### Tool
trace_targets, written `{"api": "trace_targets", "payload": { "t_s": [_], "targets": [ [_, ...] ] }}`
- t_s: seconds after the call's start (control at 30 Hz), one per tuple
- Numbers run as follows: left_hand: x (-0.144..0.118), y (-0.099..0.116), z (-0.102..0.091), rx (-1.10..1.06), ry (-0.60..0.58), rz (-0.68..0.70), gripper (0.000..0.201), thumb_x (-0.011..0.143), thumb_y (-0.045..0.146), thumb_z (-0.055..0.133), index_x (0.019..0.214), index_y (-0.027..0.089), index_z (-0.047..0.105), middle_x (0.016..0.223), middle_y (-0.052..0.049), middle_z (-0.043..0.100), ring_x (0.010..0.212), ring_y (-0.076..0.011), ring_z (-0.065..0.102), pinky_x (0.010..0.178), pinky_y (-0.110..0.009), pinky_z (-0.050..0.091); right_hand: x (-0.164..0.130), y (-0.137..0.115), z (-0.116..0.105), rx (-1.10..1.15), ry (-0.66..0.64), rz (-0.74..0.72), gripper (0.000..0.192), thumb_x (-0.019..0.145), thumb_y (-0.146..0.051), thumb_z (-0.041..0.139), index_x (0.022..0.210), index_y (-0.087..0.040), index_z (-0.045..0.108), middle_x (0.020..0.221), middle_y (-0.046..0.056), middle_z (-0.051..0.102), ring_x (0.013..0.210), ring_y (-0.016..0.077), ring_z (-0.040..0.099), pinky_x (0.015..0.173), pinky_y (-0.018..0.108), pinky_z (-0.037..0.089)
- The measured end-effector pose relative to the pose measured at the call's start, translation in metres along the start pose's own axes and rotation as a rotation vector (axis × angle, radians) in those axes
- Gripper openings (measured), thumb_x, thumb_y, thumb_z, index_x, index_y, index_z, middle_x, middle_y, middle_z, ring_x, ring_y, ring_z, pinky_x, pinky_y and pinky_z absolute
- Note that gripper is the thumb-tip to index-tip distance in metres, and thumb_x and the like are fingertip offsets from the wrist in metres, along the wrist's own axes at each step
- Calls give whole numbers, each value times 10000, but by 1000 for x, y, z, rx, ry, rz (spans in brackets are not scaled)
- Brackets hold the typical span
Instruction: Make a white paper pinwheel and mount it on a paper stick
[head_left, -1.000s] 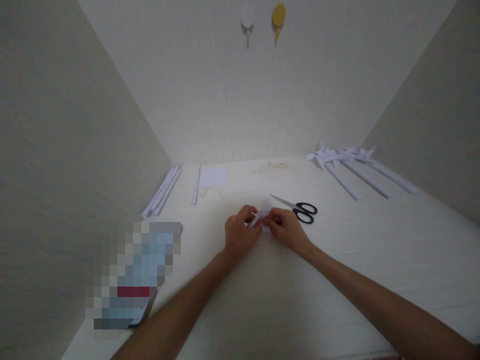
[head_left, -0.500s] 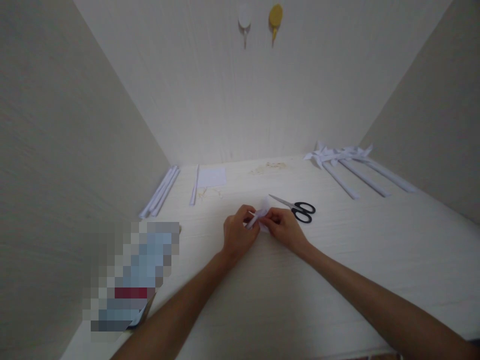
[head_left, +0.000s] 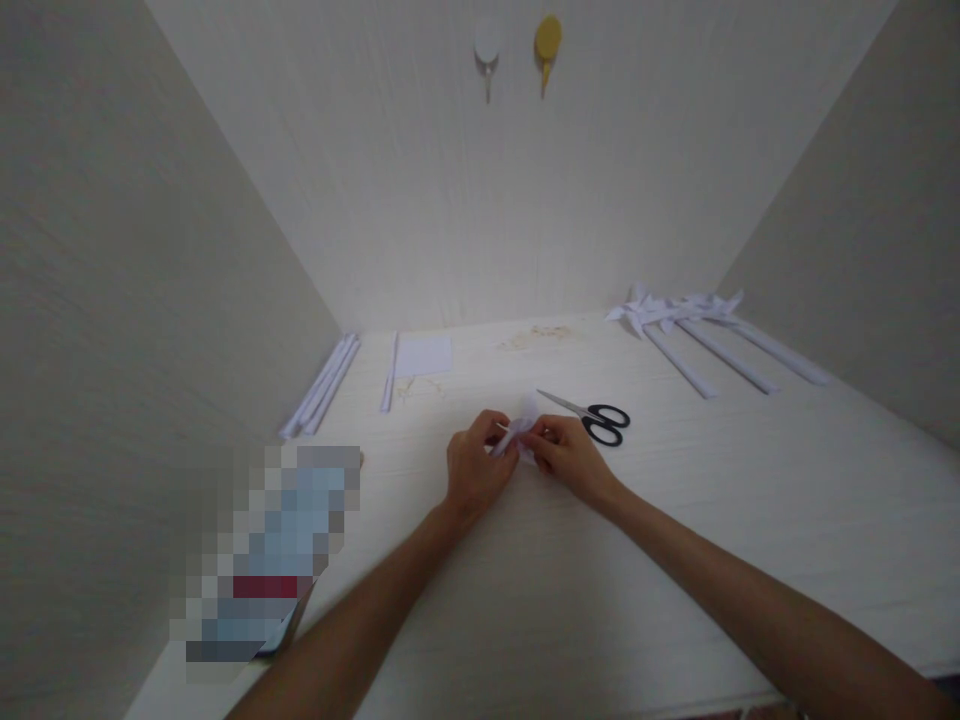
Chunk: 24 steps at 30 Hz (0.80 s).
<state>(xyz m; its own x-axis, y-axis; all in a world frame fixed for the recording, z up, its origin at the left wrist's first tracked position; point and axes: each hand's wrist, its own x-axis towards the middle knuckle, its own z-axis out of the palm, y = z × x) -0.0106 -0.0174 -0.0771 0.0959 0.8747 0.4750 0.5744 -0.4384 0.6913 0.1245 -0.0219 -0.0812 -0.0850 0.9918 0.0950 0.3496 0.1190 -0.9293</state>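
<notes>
Folded paper piece (head_left: 525, 428), white, small; located at centre of frame, just above the tabletop (head_left: 675, 540), pinched between both hands. Exact fold shape too small to tell; one pale flap stands up between the hands.

Left hand (head_left: 474, 470): centre of frame, left of the paper. Thumb and fingertips drawn together onto the paper's left end, a thin white point projecting above the thumb. Remaining fingers curled in.

Right hand (head_left: 571, 455): centre of frame, right of the paper, nearly touching the left hand. Fingertips closed on the paper's right side; knuckles raised, wrist low over the table.

Scissors (head_left: 592, 416): black handles, blades shut, lying flat just right of and behind the right hand, tips pointing toward the paper. Untouched.

Paper sheet (head_left: 424, 355): flat white square, left of centre, farther back on the table; one rolled paper stick (head_left: 390, 372) lying along its left edge.

Bundle of paper sticks (head_left: 321, 385): several, laid parallel against the left wall.

Finished pinwheels on sticks (head_left: 690, 330): three or so, upper right of the table, heads clustered, sticks fanning toward the right edge.

Two wall hooks (head_left: 517, 45): one white, one yellow, top centre of frame.

Blurred-out item (head_left: 270, 550): lower left, contents not discernible.
</notes>
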Motion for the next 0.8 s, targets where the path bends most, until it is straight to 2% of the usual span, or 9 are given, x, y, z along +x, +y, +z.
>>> {"api": "trace_targets", "payload": {
  "t_s": [0.07, 0.27, 0.37, 0.5, 0.63, 0.8],
  "targets": [
    [0, 2, -1, -1, 18, 3, 186, 605, 133, 584, 773, 197, 539, 612, 30, 656, 573, -134, 633, 554, -212, 483, 0, 0, 1, 108, -22, 50, 175, 726, -260, 492, 574, -178, 463, 361, -63, 429, 314, 68, 339, 348, 182, 251],
    [1, 6, -4, -46, 68, 25, 111, 644, 158, 567, 747, 166, 609, 667, -8, 679, 609, -134, 637, 589, -216, 497, -6, -3, 8, 162, 51, -40, 173, 742, -269, 511, 604, -179, 455, 410, -52, 500, 322, 56, 380, 334, 161, 258],
    [1, 7, -5, -3, 84, 68, 94, 649, 148, 571, 709, 160, 642, 642, -5, 677, 568, -122, 616, 581, -213, 490, -6, -4, 8, 263, 8, -13, 188, 749, -306, 510, 622, -182, 445, 427, -54, 525, 289, 52, 388, 305, 157, 266],
    [0, 7, -7, 12, 82, 130, 142, 650, 103, 565, 725, 167, 666, 635, 3, 675, 542, -105, 594, 548, -193, 475, -6, -4, 8, 403, -51, 51, 188, 715, -335, 544, 666, -180, 449, 438, -47, 561, 308, 79, 481, 310, 158, 329],
    [-1, 6, -8, -65, 93, 217, 190, 651, 60, 564, 772, 159, 671, 678, -14, 682, 573, -98, 605, 548, -177, 480, -6, -3, 9, 464, -76, 88, 142, 685, -284, 548, 696, -170, 465, 462, -36, 594, 355, 98, 549, 336, 158, 383],
    [-1, 1, -6, -137, 156, 380, 161, 703, 68, 555, 785, 152, 666, 769, -55, 687, 676, -109, 632, 617, -197, 511, -8, -4, 9, 455, -32, 20, 50, 687, -211, 494, 699, -162, 500, 459, -43, 592, 350, 86, 540, 352, 161, 419]
  ]
}}
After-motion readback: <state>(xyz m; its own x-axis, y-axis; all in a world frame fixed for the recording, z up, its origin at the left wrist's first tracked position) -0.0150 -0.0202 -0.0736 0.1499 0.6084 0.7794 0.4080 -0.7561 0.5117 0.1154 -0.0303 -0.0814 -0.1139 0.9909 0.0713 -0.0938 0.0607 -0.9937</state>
